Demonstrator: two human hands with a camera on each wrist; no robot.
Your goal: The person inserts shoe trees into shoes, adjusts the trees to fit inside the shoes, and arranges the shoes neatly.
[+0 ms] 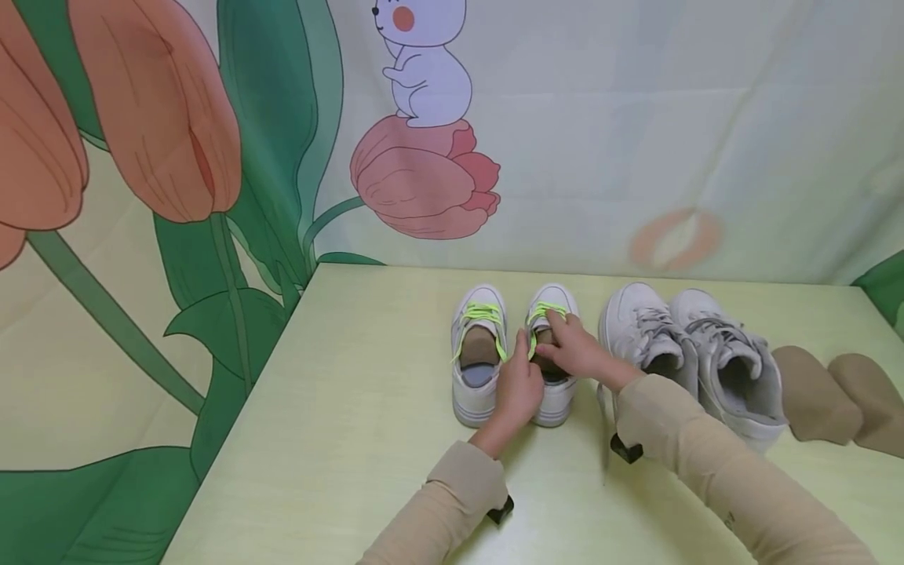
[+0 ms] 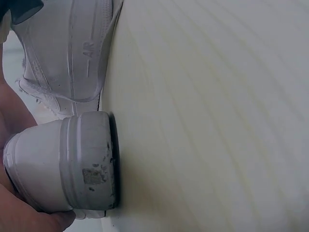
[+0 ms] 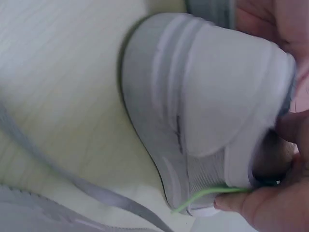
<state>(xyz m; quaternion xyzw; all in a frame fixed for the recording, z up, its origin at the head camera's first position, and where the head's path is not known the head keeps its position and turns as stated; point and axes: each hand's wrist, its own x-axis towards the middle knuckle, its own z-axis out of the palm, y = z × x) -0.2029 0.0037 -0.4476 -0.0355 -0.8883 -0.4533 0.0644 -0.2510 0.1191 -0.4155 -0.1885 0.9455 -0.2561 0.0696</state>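
Note:
Two small white sneakers with neon green laces stand side by side, toes toward the back. My left hand grips the right-hand sneaker at its left side, one finger reaching toward the opening. From the other side, my right hand reaches over the same shoe's laces and opening. In the right wrist view its thumb dips into the opening beside a brown piece, while a finger lies outside by a green lace. The left-hand sneaker stands apart, a brown piece visible inside it.
Right of my right hand stand two larger white sneakers, with a loose grey-white lace trailing down. Beyond them lie two brown shoe-shaped inserts. A printed cloth hangs behind the pale yellow-green table.

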